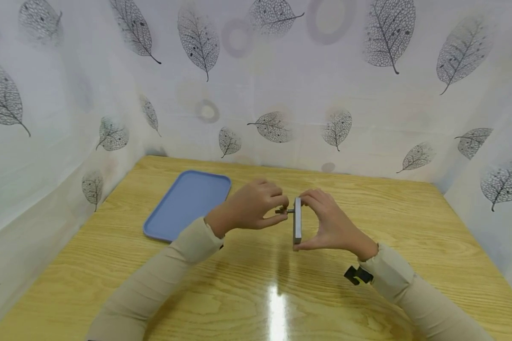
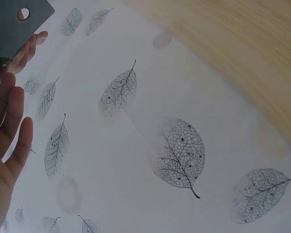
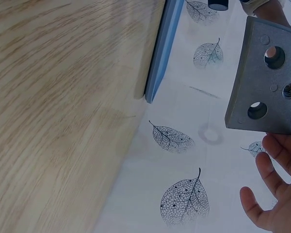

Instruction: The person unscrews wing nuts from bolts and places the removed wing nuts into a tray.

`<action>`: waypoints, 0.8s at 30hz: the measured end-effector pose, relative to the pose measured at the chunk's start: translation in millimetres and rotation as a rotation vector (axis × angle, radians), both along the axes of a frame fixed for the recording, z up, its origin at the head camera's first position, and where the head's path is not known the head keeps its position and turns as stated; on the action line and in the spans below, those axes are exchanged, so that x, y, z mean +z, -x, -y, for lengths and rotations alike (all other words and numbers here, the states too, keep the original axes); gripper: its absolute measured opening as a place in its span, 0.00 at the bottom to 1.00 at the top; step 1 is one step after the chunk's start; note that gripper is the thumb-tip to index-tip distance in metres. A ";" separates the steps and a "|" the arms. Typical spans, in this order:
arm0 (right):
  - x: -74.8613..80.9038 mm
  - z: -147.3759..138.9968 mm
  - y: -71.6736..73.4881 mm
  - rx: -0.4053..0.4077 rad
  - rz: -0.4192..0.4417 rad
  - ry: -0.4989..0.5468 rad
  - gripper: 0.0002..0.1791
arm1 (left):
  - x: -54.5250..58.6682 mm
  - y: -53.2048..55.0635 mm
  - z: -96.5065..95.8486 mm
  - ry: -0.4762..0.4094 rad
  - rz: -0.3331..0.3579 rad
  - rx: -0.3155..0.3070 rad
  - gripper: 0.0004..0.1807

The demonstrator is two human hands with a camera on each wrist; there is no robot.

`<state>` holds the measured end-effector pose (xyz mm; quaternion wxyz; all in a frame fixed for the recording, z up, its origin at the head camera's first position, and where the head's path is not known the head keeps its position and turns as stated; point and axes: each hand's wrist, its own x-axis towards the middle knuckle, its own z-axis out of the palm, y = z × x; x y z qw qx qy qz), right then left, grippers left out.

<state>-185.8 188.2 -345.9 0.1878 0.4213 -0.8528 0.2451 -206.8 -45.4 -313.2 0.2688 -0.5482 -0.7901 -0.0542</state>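
Observation:
A grey metal plate [image 1: 297, 222] is held on edge over the table by my right hand [image 1: 334, 227], thumb at the near end and fingers at the far end. Several round holes go through the plate [image 3: 250, 77] in the right wrist view, one of them threaded. My left hand [image 1: 256, 206] pinches a thin metal bolt [image 1: 291, 210] between thumb and fingers, its end against the plate's left face. In the left wrist view a brassy piece [image 2: 2, 62] sits at the plate, close above the fingertips; the rest is cut off by the frame.
To the left of my left hand, a blue tray [image 1: 187, 206] lies on the wooden table [image 1: 239, 284]. A white curtain [image 1: 256, 94] with a leaf print hangs along the back and sides of the table.

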 end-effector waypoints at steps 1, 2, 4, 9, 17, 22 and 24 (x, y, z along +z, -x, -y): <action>-0.1 0.1 0.0 0.000 0.000 0.000 0.47 | -0.7 -0.4 0.0 0.009 0.011 0.000 0.10; -0.1 0.2 -0.1 0.000 0.000 0.001 0.47 | -1.1 -0.8 -0.1 0.015 0.022 -0.001 0.10; -0.1 0.2 0.0 0.000 -0.003 0.000 0.47 | -1.8 -0.9 -0.3 0.024 0.034 -0.001 0.11; 0.1 -0.6 0.3 0.004 -0.009 0.002 0.46 | -0.8 2.1 -1.2 0.012 0.028 0.008 0.10; -0.1 -1.2 0.2 0.002 0.000 -0.003 0.46 | 3.3 11.7 0.6 -0.004 0.053 0.037 0.09; -0.3 -1.8 0.2 -0.006 0.004 -0.009 0.47 | 0.2 13.4 1.7 -0.009 0.047 0.035 0.10; -0.6 -2.2 0.5 -0.011 0.005 -0.013 0.47 | -0.4 12.2 2.1 -0.020 0.035 0.024 0.10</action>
